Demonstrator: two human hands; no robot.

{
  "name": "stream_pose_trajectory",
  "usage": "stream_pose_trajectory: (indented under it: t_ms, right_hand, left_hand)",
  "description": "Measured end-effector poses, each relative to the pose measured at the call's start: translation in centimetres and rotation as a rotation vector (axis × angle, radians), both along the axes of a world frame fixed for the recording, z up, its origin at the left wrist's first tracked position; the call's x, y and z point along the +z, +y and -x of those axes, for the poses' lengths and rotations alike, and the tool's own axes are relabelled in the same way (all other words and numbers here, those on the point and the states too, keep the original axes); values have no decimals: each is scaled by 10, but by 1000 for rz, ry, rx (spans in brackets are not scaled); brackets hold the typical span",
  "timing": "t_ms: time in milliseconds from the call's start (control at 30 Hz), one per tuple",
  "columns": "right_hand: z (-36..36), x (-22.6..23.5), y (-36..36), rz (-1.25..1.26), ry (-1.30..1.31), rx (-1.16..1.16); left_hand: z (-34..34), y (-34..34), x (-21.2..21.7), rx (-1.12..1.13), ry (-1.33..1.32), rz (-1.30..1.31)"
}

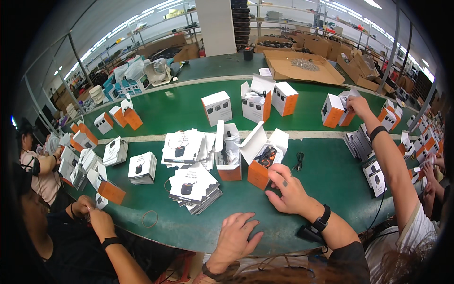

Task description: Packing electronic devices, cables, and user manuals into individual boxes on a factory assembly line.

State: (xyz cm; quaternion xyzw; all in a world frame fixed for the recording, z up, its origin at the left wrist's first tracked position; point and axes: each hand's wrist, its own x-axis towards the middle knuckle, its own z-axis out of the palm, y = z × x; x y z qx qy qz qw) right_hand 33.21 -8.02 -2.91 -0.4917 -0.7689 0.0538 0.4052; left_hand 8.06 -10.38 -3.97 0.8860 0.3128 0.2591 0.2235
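Observation:
My left hand [236, 239] rests near the table's front edge, its fingers spread and nothing in them. Just in front of my right hand [289, 190] stands an open white-and-orange box [259, 175] with its flaps up. The bent fingers of that hand touch or overlap the box's near right side, thumb apart from the forefinger. Inside the box lies a bundle of black and orange cables [267, 155]. Beside it on the left is a second open box [230, 171] holding a dark cable and white wrapping. A small coiled black cable [298, 161] lies to the right.
Stacks of printed manuals [193, 188] lie left of the boxes. Farther back, closed and open boxes [217, 108] line the green conveyor belt [170, 106]. A co-worker's hand [358, 105] reaches into a box at right; another person's hands [90, 208] work at left. A rubber band [150, 219] lies nearby.

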Motion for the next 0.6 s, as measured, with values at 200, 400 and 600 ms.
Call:
stream_pose_trajectory:
  t_ms: [200, 400, 600]
  right_hand:
    - [-1, -1, 0, 1, 1, -2]
    - [0, 0, 0, -1, -1, -3]
    - [0, 0, 0, -8, -15, -12]
  left_hand:
    - [0, 1, -1, -6, 1, 3]
    - [0, 0, -1, -3, 9, 1]
    - [0, 1, 0, -7, 18, 1]
